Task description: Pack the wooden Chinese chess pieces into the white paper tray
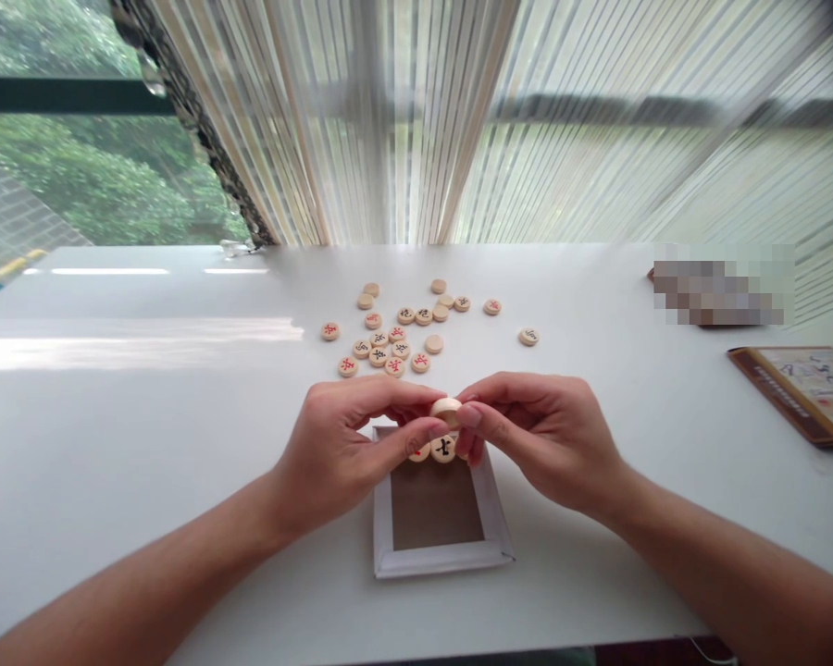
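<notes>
Above the far end of a white box tray [444, 560], my left hand [347, 444] and my right hand [545, 439] pinch one round wooden game piece [446, 408] between them, its rim tilted toward me. Both thumbs press on its near side. Below the fingers, a piece with a black character [443, 450] lies at the tray's far end, beside one with a red mark [420, 451] partly covered by my left thumb. The tray's brown bottom shows nearer to me. Beyond my hands, several loose pieces [379, 356] are scattered, some with red or black characters, some plain on top.
The white table [180, 425] reaches back to a striped string curtain [416, 120] and a window. At the right lie a brown-edged box with a picture cover [805, 393] and a pixelated object [718, 292] behind it. One piece [528, 337] sits apart at the right.
</notes>
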